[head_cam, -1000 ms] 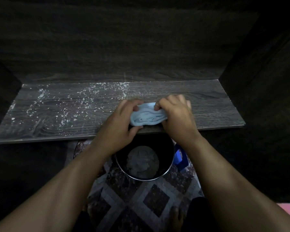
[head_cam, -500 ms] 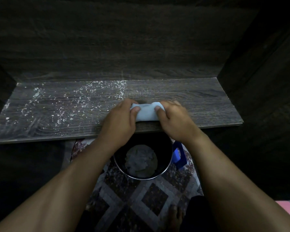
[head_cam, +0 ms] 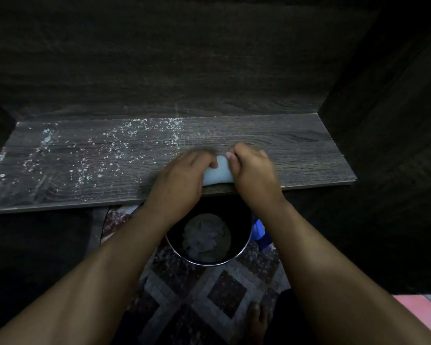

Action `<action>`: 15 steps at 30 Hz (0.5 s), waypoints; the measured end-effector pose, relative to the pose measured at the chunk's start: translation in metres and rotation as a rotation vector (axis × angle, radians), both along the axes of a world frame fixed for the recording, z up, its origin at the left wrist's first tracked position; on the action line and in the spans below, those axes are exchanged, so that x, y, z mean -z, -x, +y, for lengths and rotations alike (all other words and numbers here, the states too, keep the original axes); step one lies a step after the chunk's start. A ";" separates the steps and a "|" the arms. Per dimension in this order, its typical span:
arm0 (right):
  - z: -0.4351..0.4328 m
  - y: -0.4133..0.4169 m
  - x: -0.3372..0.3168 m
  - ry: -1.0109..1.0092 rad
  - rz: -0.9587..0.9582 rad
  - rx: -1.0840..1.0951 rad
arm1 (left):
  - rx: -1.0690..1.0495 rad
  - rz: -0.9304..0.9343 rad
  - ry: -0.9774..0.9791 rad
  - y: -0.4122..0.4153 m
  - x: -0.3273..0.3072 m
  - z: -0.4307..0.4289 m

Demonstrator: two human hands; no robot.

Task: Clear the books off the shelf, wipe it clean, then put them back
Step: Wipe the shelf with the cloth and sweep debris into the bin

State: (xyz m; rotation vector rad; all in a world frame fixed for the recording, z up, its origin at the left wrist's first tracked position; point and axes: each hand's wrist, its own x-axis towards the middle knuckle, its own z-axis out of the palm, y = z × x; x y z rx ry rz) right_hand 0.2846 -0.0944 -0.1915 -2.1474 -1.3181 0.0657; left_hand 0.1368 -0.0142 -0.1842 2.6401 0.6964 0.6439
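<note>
A pale blue cloth (head_cam: pixel 218 171) is gripped at either end by the left hand (head_cam: pixel 178 178) and the right hand (head_cam: pixel 253 170), fingers curled round it, at the front edge of the dark wooden shelf (head_cam: pixel 309 150). White specks (head_cam: pixel 97 150) are scattered over the shelf's left half. A metal-rimmed bucket (head_cam: pixel 209 263) is seen directly below.

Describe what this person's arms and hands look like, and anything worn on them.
Both forearms are bare as far as the frame shows: no sleeves or cuffs in view. The left hand and right hand are ungloved, with no watch, bracelet or band at either wrist. Both hands are motion-blurred, so a thin ring cannot be ruled out.
</note>
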 end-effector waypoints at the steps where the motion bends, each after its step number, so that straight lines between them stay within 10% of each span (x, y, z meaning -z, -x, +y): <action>1: 0.000 -0.002 0.002 -0.017 0.017 0.004 | 0.003 0.013 0.030 0.001 0.001 0.000; 15: -0.036 0.008 -0.016 -0.137 -0.330 0.005 | -0.029 0.234 -0.090 0.012 0.007 0.007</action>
